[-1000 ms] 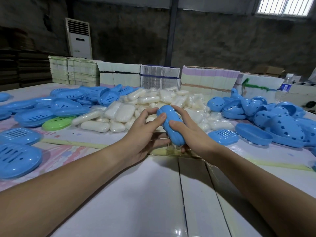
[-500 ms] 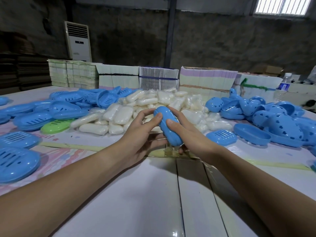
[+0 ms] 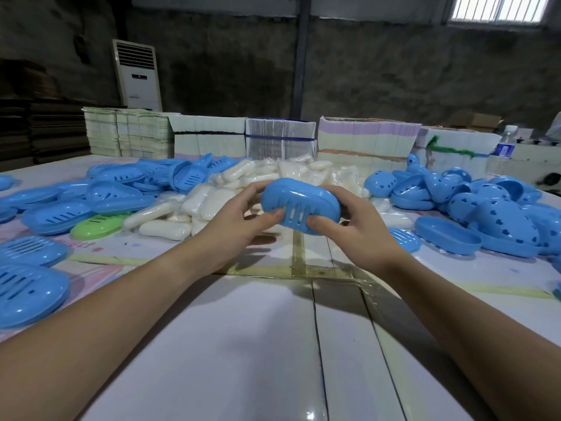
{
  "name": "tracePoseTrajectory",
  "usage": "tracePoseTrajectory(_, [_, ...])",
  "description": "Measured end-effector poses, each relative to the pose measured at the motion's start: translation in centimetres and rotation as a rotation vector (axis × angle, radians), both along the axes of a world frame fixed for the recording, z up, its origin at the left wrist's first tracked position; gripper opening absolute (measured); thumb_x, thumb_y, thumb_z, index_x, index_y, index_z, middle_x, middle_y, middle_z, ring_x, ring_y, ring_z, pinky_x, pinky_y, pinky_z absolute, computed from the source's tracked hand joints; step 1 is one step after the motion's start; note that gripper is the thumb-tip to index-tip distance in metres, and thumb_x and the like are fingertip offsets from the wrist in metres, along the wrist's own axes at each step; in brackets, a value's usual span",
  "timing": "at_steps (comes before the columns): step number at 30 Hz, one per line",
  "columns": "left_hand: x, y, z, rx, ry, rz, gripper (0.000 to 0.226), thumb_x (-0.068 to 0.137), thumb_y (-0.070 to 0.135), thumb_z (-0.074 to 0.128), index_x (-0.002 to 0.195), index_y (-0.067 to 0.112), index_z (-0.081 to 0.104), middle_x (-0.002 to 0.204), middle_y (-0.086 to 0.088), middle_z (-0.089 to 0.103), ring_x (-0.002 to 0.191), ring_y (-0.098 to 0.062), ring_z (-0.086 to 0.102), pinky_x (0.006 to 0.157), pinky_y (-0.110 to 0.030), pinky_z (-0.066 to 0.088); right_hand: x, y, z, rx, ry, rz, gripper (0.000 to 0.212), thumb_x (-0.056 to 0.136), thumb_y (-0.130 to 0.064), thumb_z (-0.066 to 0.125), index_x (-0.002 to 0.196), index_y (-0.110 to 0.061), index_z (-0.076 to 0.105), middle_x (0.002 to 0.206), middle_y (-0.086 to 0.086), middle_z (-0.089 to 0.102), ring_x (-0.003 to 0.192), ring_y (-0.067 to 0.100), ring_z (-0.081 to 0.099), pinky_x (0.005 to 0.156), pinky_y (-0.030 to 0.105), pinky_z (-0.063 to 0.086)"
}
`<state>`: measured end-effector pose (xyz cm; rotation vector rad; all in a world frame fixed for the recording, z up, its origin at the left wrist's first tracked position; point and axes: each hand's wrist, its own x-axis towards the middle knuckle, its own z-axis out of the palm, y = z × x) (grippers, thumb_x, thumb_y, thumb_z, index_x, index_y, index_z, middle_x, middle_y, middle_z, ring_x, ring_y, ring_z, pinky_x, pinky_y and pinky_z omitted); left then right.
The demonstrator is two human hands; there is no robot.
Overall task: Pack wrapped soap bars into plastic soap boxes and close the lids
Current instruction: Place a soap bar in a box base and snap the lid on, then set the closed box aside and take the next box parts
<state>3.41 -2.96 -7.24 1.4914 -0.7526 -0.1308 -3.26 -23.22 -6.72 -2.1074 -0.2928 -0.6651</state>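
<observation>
Two bare forearms are reaching out over the white desk (image 3: pixel 243 344), meeting above a taped seam. Between them, lifted off the surface, a blue soap box (image 3: pixel 300 205) is being held at both ends. The left hand (image 3: pixel 233 229) is gripping its left end, thumb pressing up beside the slots on the near face, fingers curling over the top. The right hand (image 3: pixel 352 232) is clasping the right end, thumb on the near lower edge, fingers wrapping round the back. The box is lying with its long axis running left to right, tilting slightly down toward the right, its slotted face turning toward the person. The two halves appear to be together; whether they are fully snapped I cannot tell, and the soap inside is hidden.

Judging from this, the closing step is under way or just finishing, and the coming move turns on that crosswise lie: each hand is sitting at one end, equally near, so a squeeze from both can seat the lid, or either can carry the box off to its own side.

Just beyond the hands, a heap of wrapped soaps (image 3: pixel 194 208) is lying mid-desk. Slotted blue lids (image 3: pixel 54 217) and one green lid (image 3: pixel 97 226) are spreading to the left; blue trays (image 3: pixel 446 235) with holes are piling up on the right. Farther back, stacks of flat cartons (image 3: pixel 279 138) are lining the far edge.
</observation>
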Motion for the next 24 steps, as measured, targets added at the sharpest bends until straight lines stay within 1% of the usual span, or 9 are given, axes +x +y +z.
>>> tracePoseTrajectory(5, [0.5, 0.7, 0.3, 0.083, -0.149, 0.064, 0.026, 0.093, 0.013, 0.066, 0.115, 0.025, 0.061, 0.118, -0.010, 0.068, 0.109, -0.027, 0.065, 0.085, -0.039, 0.060, -0.2, 0.0, 0.3, 0.044, 0.043, 0.100, 0.028, 0.082, -0.034, 0.065, 0.110, -0.036, 0.063, 0.090, -0.021, 0.065, 0.083, 0.001, 0.061, 0.064, 0.014, 0.048])
tracePoseTrajectory(7, [0.4, 0.7, 0.3, 0.083, -0.154, 0.079, 0.024, 0.092, 0.015, 0.067, 0.114, 0.024, 0.062, 0.117, -0.012, 0.068, 0.109, -0.027, 0.065, 0.082, -0.037, 0.060, -0.2, -0.2, 0.3, 0.072, 0.073, 0.119, 0.027, 0.087, -0.031, 0.064, 0.114, -0.033, 0.063, 0.090, -0.019, 0.065, 0.081, 0.001, 0.061, 0.063, 0.017, 0.049])
tracePoseTrajectory(10, [0.2, 0.6, 0.0, 0.085, -0.148, 0.087, 0.024, 0.093, 0.019, 0.066, 0.117, 0.021, 0.063, 0.116, -0.012, 0.068, 0.098, -0.014, 0.069, 0.075, -0.025, 0.059, -0.2, -0.3, 0.2, 0.081, 0.118, 0.110, 0.026, 0.094, -0.026, 0.062, 0.120, -0.028, 0.062, 0.093, -0.014, 0.065, 0.080, 0.003, 0.060, 0.065, 0.025, 0.051])
tracePoseTrajectory(12, [0.1, 0.3, -0.1, 0.074, -0.130, 0.094, 0.025, 0.094, 0.019, 0.065, 0.119, 0.019, 0.063, 0.116, -0.012, 0.069, 0.094, -0.010, 0.069, 0.073, -0.023, 0.059, -0.2, -0.4, 0.3, 0.078, 0.113, 0.104, 0.024, 0.093, -0.031, 0.061, 0.117, -0.029, 0.064, 0.090, -0.015, 0.065, 0.080, 0.002, 0.059, 0.065, 0.023, 0.051])
tracePoseTrajectory(15, [0.1, 0.1, 0.0, 0.069, -0.115, 0.099, 0.026, 0.095, 0.021, 0.064, 0.120, 0.015, 0.063, 0.115, -0.012, 0.070, 0.096, -0.012, 0.068, 0.075, -0.024, 0.059, -0.4, -0.5, 0.5, 0.098, 0.131, 0.090, 0.030, 0.086, -0.044, 0.058, 0.111, -0.030, 0.066, 0.088, -0.014, 0.067, 0.080, 0.003, 0.061, 0.067, 0.023, 0.053])
tracePoseTrajectory(18, [-0.1, 0.1, -0.1, 0.070, -0.158, 0.068, 0.021, 0.095, 0.016, 0.065, 0.115, 0.016, 0.063, 0.111, -0.006, 0.070, 0.096, -0.012, 0.066, 0.075, -0.021, 0.057, -0.4, -0.8, 0.4, 0.248, 0.260, 0.125, 0.039, 0.086, -0.055, 0.050, 0.107, -0.027, 0.069, 0.094, -0.005, 0.071, 0.086, 0.012, 0.065, 0.069, 0.030, 0.054])
tracePoseTrajectory(20, [-0.2, 0.1, -0.2, 0.081, -0.233, 0.049, 0.025, 0.092, 0.012, 0.069, 0.113, 0.022, 0.063, 0.108, 0.004, 0.070, 0.102, -0.012, 0.065, 0.082, -0.023, 0.056, -0.4, -1.0, 0.3, 0.370, 0.424, 0.217, 0.057, 0.086, -0.064, 0.043, 0.116, -0.023, 0.068, 0.102, 0.010, 0.071, 0.087, 0.018, 0.065, 0.069, 0.033, 0.051])
tracePoseTrajectory(22, [-0.3, 0.0, -0.3, 0.095, -0.293, 0.029, 0.032, 0.089, 0.010, 0.073, 0.114, 0.028, 0.062, 0.107, 0.012, 0.069, 0.105, -0.006, 0.063, 0.084, -0.018, 0.053, -0.4, -1.1, 0.1, 0.365, 0.530, 0.313, 0.064, 0.085, -0.067, 0.042, 0.123, -0.020, 0.065, 0.110, 0.022, 0.068, 0.088, 0.026, 0.062, 0.067, 0.033, 0.047])
tracePoseTrajectory(24, [-0.3, -0.1, -0.4, 0.096, -0.315, 0.008, 0.035, 0.089, 0.014, 0.074, 0.116, 0.033, 0.062, 0.110, 0.012, 0.068, 0.108, -0.005, 0.061, 0.083, -0.016, 0.052, -0.5, -1.2, 0.0, 0.338, 0.551, 0.391, 0.061, 0.087, -0.063, 0.046, 0.126, -0.019, 0.062, 0.112, 0.024, 0.065, 0.091, 0.032, 0.058, 0.068, 0.034, 0.045])
